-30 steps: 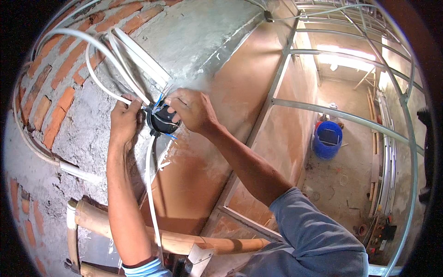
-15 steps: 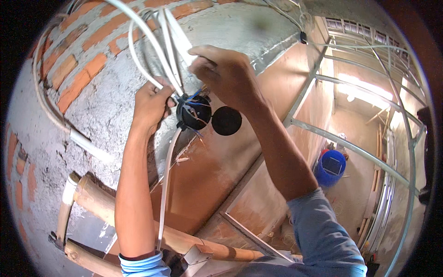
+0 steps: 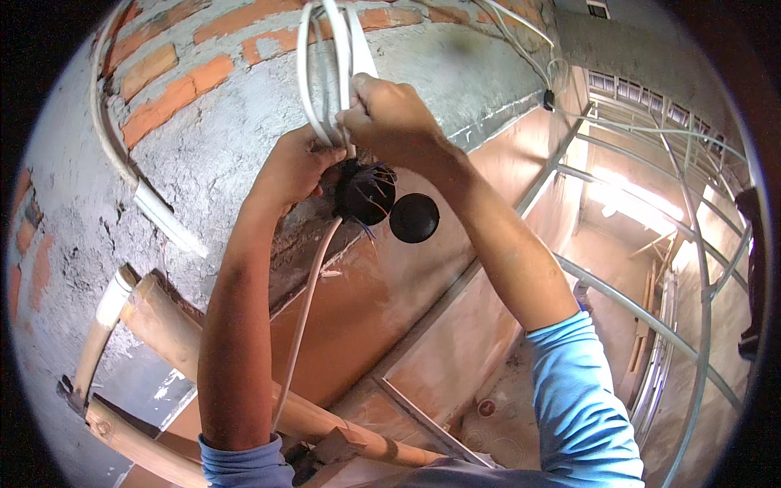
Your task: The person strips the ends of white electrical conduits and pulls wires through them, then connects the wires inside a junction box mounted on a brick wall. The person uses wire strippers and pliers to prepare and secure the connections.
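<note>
A round black junction box (image 3: pixel 368 198) sits at the wall's edge with its front uncovered. Thin blue and orange wires (image 3: pixel 376 180) spread from its opening. Beside the box is a round black lid (image 3: pixel 415 218). Several white cables (image 3: pixel 304 77) run up from the top of the box, and one more white cable (image 3: pixel 307 297) drops from its underside. Just above the box, my left hand (image 3: pixel 294 169) is closed around the white cables, its fingertips partly hidden. My right hand (image 3: pixel 389 118) grips the white cables slightly higher, close to my left fingers.
Rough grey plaster and bare brick (image 3: pixel 179 98) form the wall on the left, where a white conduit (image 3: pixel 167 220) hangs. Wooden poles (image 3: pixel 163 321) cross below my forearms. On the right stands a metal frame (image 3: pixel 626 297), with the floor far beneath it.
My right hand has moved closer to my left hand and closed on the white cables. My left hand stays at the cables above the box. The whole view has shifted slightly.
</note>
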The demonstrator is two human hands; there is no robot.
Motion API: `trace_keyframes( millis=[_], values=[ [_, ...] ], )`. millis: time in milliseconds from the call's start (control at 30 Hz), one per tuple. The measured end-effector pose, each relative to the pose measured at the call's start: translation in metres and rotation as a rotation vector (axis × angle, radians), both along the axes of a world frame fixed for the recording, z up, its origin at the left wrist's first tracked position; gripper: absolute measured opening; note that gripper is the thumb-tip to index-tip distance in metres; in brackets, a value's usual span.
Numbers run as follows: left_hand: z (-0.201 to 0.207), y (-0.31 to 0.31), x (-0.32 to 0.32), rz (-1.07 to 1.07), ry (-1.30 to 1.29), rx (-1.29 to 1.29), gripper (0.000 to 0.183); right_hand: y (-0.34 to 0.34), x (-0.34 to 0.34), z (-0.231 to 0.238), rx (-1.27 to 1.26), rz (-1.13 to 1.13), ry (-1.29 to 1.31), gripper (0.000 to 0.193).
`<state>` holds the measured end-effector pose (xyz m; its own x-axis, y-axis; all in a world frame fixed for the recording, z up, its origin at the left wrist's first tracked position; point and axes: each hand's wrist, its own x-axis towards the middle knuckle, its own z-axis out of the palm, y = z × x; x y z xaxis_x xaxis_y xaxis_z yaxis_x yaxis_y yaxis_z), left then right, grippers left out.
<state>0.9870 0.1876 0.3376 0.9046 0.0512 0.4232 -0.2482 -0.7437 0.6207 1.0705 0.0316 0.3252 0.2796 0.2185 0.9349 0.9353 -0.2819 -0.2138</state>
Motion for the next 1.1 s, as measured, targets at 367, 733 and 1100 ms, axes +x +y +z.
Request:
trace_keyframes(
  millis=[367, 733, 1100],
  values=[
    [-0.006, 0.019, 0.010, -0.176, 0.014, -0.185, 0.024, -0.008, -0.014, 0.013, -0.062, 0.100, 0.025, 0.030],
    [-0.023, 0.020, 0.031, -0.104, -0.188, -0.151, 0.025, -0.002, -0.008, 0.000, -0.038, 0.333, 0.241, 0.023],
    [-0.016, -0.015, 0.013, 0.115, -0.791, 0.299, 0.025, -0.017, -0.058, -0.066, -0.050, -0.139, -0.115, 0.013]
  ],
)
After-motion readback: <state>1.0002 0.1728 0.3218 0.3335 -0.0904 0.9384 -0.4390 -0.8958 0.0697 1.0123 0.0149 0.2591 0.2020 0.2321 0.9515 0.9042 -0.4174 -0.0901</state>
